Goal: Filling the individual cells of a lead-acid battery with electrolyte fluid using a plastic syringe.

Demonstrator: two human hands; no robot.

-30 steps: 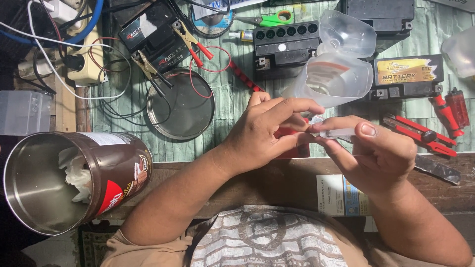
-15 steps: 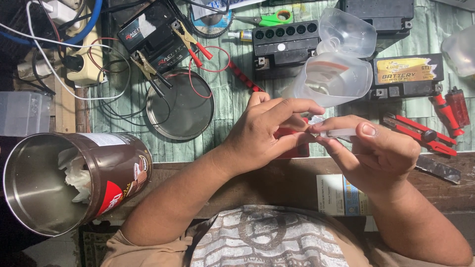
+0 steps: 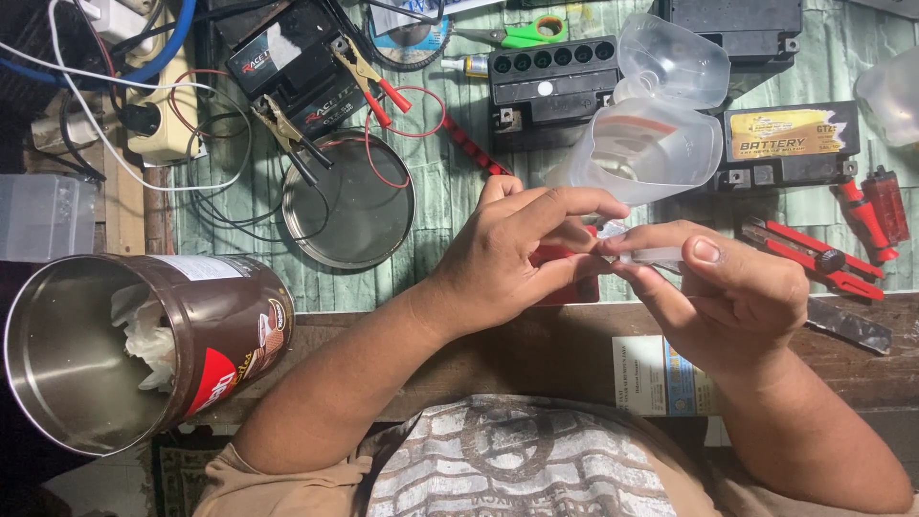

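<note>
Almost nothing has shifted over the last second: both hands sit in the same place above the near edge of the surface [image 3: 450, 191], and the small clear tube [image 3: 651, 256] between them has neither turned nor travelled. The left hand [image 3: 512, 254] pinches one end of it with thumb and forefinger, the other fingers curled over a red object [image 3: 565, 278] lying beneath, too hidden to identify. The right hand [image 3: 737, 292] grips the other end, thumb pressed flat along the top. So both hands are closed on the tube, which is held level, just above the surface and in front of the person's chest. The stillness suggests fine, careful fingertip work rather than any carrying or reaching. Just beyond the fingers lie two clear plastic containers [image 3: 651, 148] on their sides, and behind them a black battery with a row of round holes [image 3: 550, 81] and another with a yellow label [image 3: 785, 139]. A round metal lid [image 3: 349, 201] rests to the left, a red-handled cutter [image 3: 814, 258] to the right, and an open metal can with crumpled paper [image 3: 124, 354] stands at the near left.
</note>
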